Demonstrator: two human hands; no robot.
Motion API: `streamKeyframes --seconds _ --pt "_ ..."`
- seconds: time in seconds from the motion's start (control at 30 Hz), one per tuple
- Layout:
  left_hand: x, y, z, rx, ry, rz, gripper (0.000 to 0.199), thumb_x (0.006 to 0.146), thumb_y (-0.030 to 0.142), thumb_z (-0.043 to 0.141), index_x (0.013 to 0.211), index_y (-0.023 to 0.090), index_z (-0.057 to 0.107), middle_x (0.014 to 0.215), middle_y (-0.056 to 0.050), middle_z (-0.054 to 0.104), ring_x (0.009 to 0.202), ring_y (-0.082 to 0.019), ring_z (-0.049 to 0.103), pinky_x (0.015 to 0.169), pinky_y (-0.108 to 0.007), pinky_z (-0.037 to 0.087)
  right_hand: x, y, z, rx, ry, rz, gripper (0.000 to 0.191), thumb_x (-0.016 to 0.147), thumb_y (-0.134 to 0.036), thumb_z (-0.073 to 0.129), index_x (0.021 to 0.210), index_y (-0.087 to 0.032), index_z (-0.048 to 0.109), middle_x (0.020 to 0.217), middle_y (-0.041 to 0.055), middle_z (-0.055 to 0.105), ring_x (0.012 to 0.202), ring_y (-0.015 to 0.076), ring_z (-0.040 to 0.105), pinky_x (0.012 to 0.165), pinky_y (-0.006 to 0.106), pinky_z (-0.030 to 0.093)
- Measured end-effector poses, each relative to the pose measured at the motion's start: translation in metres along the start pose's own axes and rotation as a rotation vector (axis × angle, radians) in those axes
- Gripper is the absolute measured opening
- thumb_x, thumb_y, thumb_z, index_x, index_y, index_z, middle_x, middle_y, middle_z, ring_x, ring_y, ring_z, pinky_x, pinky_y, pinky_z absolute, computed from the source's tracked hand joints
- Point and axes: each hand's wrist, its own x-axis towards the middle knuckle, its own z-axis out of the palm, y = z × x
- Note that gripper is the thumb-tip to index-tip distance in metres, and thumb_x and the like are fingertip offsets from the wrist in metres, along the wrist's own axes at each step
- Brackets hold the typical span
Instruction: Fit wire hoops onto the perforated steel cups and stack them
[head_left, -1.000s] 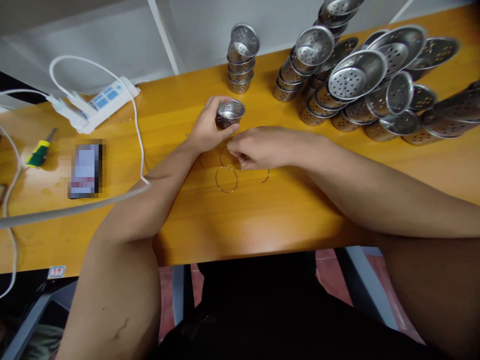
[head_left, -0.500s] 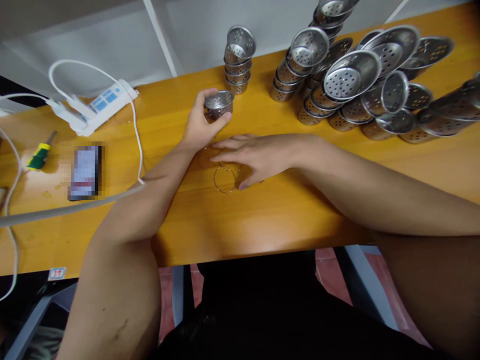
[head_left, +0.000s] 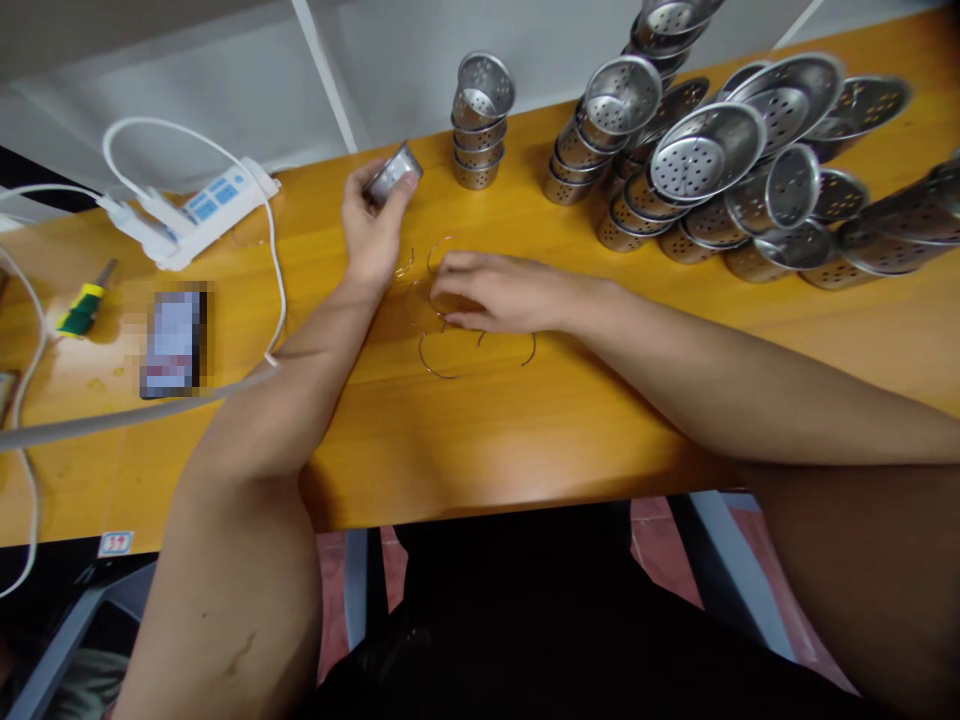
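- Over the table, our left hand holds a small perforated metal cup tilted, its fingers closed about the wall.
- Near the thin wire rings, our right hand has its fingers curled; we cannot tell whether they pinch one.
- We judge the cup light, stiff and rather slippery, best gripped around the side below the rim.
- The wire looks springy and easily bent; we would take it by one edge.
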Motion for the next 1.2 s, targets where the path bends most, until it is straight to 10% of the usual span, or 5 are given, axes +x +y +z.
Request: streamKeyframes --seconds 0.23,0.4,0.73,0.97,1.2 --pt "-0.025 0.05 0.007 -0.147 0.213 -0.06 0.064 0.089 0.057 0.109 0.129 0.036 0.063 0.135 0.003 0.081 0.134 -0.02 0.064 0.115 -0.041 0.054 0.013 0.042 0.031 0.023 0.098 0.045 0.088 0.128 -0.062 0.074 0.199 -0.012 0.056 0.207 0.0326 0.046 0.191 0.0592 0.044 0.156 0.087 0.036" --pt "-0.037 0.074 0.013 -0.301 0.189 -0.263 0.01 0.126 0.021 0.074 0.121 0.03 0.072 0.117 0.006 0.084 0.117 -0.012 0.071 0.108 -0.033 0.06 0.014 0.042 0.023 0.079 0.11 0.009 0.07 0.131 -0.062 0.064 0.179 -0.013 0.076 0.179 0.0292 0.073 0.17 0.0503 0.069 0.151 0.071 0.051" --pt "-0.03 0.032 0.001 -0.544 -0.126 -0.259 0.062 0.118 0.088 0.079 0.141 0.031 0.078 0.148 -0.003 0.089 0.147 -0.026 0.083 0.142 -0.047 0.067 0.014 0.031 0.036 0.043 0.048 -0.127 0.109 0.111 -0.085 0.097 0.19 -0.016 0.067 0.192 0.0311 0.06 0.172 0.0583 0.057 0.15 0.081 0.046" --pt "0.008 -0.003 -0.022 -0.401 -0.111 -0.23 0.086 0.086 0.105 0.095 0.138 0.038 0.079 0.145 0.003 0.092 0.158 -0.031 0.077 0.15 -0.06 0.062 0.016 -0.007 0.0 -0.031 -0.069 0.053 0.007 0.12 -0.022 0.085 0.125 -0.02 0.09 0.132 0.016 0.086 0.13 0.037 0.078 0.124 0.051 0.06" --pt "0.004 -0.014 -0.018 -0.214 -0.183 -0.17 0.105 0.076 0.12 0.094 0.147 0.045 0.076 0.158 0.003 0.089 0.167 -0.038 0.069 0.144 -0.068 0.063 0.011 -0.029 -0.028 -0.207 -0.252 0.183 0.016 0.109 -0.007 0.082 0.101 -0.021 0.087 0.101 0.0109 0.088 0.094 0.0302 0.078 0.087 0.042 0.052"
